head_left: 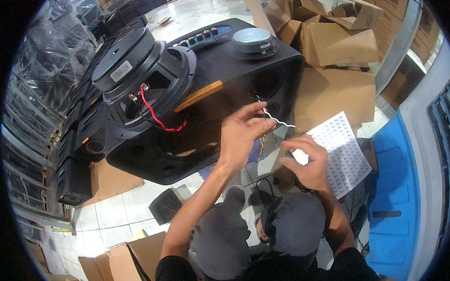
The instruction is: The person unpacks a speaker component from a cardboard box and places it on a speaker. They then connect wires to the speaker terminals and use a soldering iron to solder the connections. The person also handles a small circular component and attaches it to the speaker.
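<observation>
My left hand [241, 136] is closed, pinching a thin white twisted wire [271, 116] that comes out of an opening in the black speaker cabinet [286, 78]. The wire's loose end points toward my right hand [313, 163], whose fingers are curled round a small white piece [300, 156]; its kind is unclear. Beside that hand a white sheet with rows of small printed marks [344, 154] lies tilted. On the cabinet rests a large speaker driver [153, 63] with red and black wires [156, 119] at its terminals. A smaller round driver [252, 40] sits at the far right corner.
An orange-brown bar [199, 96] leans by the large driver. Cardboard boxes [336, 90] stand at the far right, and a blue plastic panel [391, 196] at the right. More black cabinets [78, 155] line the left. A small black box [165, 206] lies on the tiled floor.
</observation>
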`<state>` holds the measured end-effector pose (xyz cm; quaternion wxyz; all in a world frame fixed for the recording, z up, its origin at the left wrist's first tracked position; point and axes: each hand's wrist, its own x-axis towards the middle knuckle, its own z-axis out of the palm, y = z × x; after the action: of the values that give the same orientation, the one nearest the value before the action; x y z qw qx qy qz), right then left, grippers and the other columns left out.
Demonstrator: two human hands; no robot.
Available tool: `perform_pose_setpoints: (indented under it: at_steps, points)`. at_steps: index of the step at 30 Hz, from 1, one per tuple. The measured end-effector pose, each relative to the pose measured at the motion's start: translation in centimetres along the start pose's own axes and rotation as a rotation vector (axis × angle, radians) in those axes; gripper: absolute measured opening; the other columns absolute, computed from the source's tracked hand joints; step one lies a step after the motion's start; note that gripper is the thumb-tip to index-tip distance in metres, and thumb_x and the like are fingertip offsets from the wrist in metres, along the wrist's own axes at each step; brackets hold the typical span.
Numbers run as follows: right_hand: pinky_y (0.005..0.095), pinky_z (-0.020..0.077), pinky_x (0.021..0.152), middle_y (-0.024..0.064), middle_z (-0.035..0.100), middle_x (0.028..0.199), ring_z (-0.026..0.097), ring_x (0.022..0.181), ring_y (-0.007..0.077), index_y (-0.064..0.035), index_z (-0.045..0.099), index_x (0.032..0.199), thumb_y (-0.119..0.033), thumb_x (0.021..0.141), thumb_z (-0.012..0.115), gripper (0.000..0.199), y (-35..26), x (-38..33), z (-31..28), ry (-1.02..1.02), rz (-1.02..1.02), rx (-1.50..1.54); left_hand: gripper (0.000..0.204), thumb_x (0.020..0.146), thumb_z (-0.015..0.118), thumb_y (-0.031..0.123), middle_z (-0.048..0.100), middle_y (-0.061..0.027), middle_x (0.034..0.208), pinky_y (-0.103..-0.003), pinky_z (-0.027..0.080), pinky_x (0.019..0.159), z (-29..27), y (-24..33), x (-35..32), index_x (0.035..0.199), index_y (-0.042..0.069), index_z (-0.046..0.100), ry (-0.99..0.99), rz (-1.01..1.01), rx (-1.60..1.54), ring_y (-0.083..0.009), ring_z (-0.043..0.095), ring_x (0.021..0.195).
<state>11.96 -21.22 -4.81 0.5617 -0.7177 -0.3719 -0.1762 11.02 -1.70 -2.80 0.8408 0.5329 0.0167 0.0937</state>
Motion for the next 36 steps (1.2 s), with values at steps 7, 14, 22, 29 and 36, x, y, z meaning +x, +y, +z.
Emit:
perform_pose_setpoints:
  at_steps: [7, 14, 22, 29, 36]
  points:
    - [0.0291, 0.0497, 0.071, 0.0109, 0.072, 0.089, 0.064, 0.076, 0.0184, 0.0021, 0.071, 0.107, -0.004, 0.085, 0.077, 0.024, -0.3, 2.6, -0.5, 0.068, 0.122, -0.037, 0.047, 0.086, 0.073, -0.006, 0.070, -0.0153, 0.114, -0.031, 0.060, 0.086, -0.2, -0.1, 0.1, 0.130, -0.006, 0.058, 0.010, 0.085, 0.126, -0.0225, 0.072, 0.098]
    - [0.0387, 0.0441, 0.065, 0.0109, 0.068, 0.081, 0.062, 0.071, 0.0271, 0.0007, 0.070, 0.091, 0.000, 0.078, 0.079, 0.016, -1.4, 2.1, 1.4, 0.076, -0.281, -0.379, 0.041, 0.098, 0.063, 0.006, 0.063, -0.0213, 0.131, -0.033, 0.057, 0.093, 0.7, 0.0, 0.4, 0.134, -0.009, 0.050, -0.015, 0.016, 0.303, -0.0254, 0.070, 0.107]
    - [0.0386, 0.0436, 0.062, 0.0090, 0.066, 0.079, 0.060, 0.068, 0.0264, -0.0004, 0.068, 0.090, -0.001, 0.081, 0.077, 0.012, 0.4, 0.6, 1.5, 0.125, -0.341, -0.534, 0.024, 0.101, 0.062, 0.016, 0.068, -0.0202, 0.115, -0.036, 0.056, 0.092, 1.0, 0.9, -0.1, 0.113, -0.002, 0.053, 0.030, -0.194, -0.282, -0.0250, 0.069, 0.103]
    - [0.0352, 0.0489, 0.062, 0.0133, 0.067, 0.082, 0.062, 0.068, 0.0269, 0.0013, 0.068, 0.091, -0.007, 0.091, 0.072, 0.009, 1.4, 1.8, 1.2, 0.217, -0.016, -0.321, 0.020, 0.100, 0.063, 0.016, 0.072, -0.0162, 0.104, -0.040, 0.057, 0.093, 0.0, 0.7, -0.4, 0.109, -0.002, 0.065, 0.056, -0.143, -0.118, -0.0270, 0.071, 0.100]
    - [0.0330, 0.0492, 0.064, 0.0124, 0.068, 0.083, 0.064, 0.070, 0.0224, 0.0023, 0.068, 0.093, -0.009, 0.094, 0.069, 0.012, 0.0, 4.0, -1.4, 0.141, 0.051, -0.290, 0.029, 0.102, 0.057, 0.014, 0.074, -0.0146, 0.106, -0.032, 0.059, 0.080, -0.5, 1.0, -0.8, 0.120, -0.007, 0.065, 0.130, 0.015, 0.394, -0.0229, 0.075, 0.087]
